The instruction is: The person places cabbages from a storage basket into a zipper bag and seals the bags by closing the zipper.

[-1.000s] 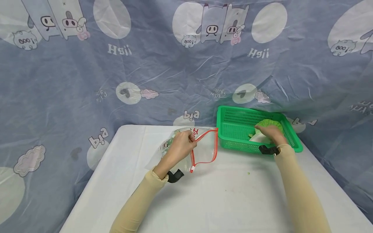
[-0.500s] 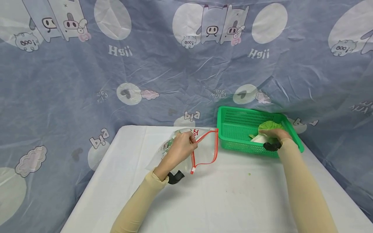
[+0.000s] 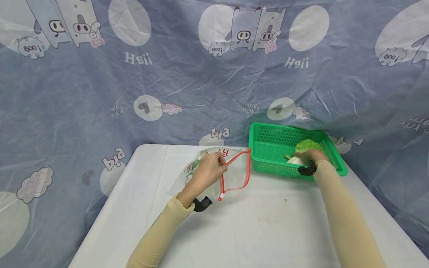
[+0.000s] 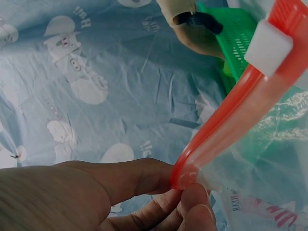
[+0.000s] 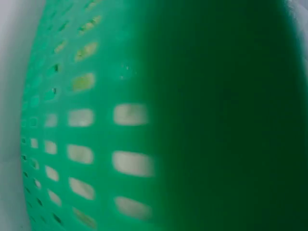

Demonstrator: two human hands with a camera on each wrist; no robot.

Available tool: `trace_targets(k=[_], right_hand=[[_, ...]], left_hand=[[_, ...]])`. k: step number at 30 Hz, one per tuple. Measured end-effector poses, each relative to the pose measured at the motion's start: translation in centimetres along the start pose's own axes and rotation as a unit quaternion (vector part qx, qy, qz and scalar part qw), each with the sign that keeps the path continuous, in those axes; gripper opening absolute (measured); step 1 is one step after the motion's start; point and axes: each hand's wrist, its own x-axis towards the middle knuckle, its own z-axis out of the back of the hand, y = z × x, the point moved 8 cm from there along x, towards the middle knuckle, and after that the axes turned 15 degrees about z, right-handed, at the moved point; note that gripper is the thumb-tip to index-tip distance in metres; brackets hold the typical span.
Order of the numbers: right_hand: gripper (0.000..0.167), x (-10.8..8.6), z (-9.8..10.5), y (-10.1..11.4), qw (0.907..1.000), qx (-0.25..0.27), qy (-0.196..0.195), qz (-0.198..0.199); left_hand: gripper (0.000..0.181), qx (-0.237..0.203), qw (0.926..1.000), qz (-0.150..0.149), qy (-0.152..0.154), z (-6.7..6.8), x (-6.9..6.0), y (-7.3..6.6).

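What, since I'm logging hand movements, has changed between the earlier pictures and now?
The right hand has dipped lower into the green basket, covering more of the leafy vegetable's white part; whether it has taken hold is hidden. The left hand still pinches the clear bag's red edge; bag and basket look unmoved.

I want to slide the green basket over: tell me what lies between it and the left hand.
In the head view, the clear bag stretches its red-edged mouth between the left hand, which pinches it, and the green basket.
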Motion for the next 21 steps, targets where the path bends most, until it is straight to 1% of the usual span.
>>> trace_targets(k=[1,3,6,9,10,11,13,15,17,21], right_hand=[[0.109,-0.1,-0.1,0.1,1.0,-0.008,-0.004,0.0],[0.114,-0.2,-0.3,0.2,0.9999,0.001,-0.013,-0.005],[0.104,-0.3,-0.5,0.1,0.9987,0.032,-0.039,0.005],[0.091,-0.3,-0.5,0.1,0.9946,0.079,-0.061,0.027],[0.088,-0.3,-0.6,0.1,0.9928,0.096,-0.064,0.034],[0.089,-0.3,-0.6,0.1,0.9916,0.101,-0.068,0.043],[0.092,-0.2,-0.5,0.3,0.9908,0.098,-0.073,0.057],[0.097,-0.1,-0.5,0.8,0.991,0.085,-0.078,0.068],[0.101,0.1,-0.2,1.3,0.9904,0.064,-0.092,0.08],[0.108,0.2,0.0,2.2,0.9875,0.063,-0.116,0.087]], left_hand=[[0.012,-0.002,1.0,-0.001,0.0,0.0,0.0,0.0],[0.012,-0.004,1.0,-0.001,0.001,-0.1,0.0,0.1],[0.013,-0.006,1.0,0.001,0.001,-0.2,0.0,0.2],[0.012,-0.007,1.0,-0.001,0.001,0.0,0.1,0.2],[0.011,-0.005,1.0,-0.002,0.0,0.0,0.1,0.2],[0.011,-0.005,1.0,-0.002,0.0,0.0,0.2,0.2],[0.011,-0.005,1.0,-0.003,-0.002,0.1,0.2,0.2],[0.011,-0.004,1.0,-0.001,-0.005,0.2,0.2,0.2],[0.011,-0.004,1.0,0.001,-0.007,0.3,0.2,0.3],[0.01,-0.005,0.9999,0.005,-0.012,0.5,0.3,0.3]])
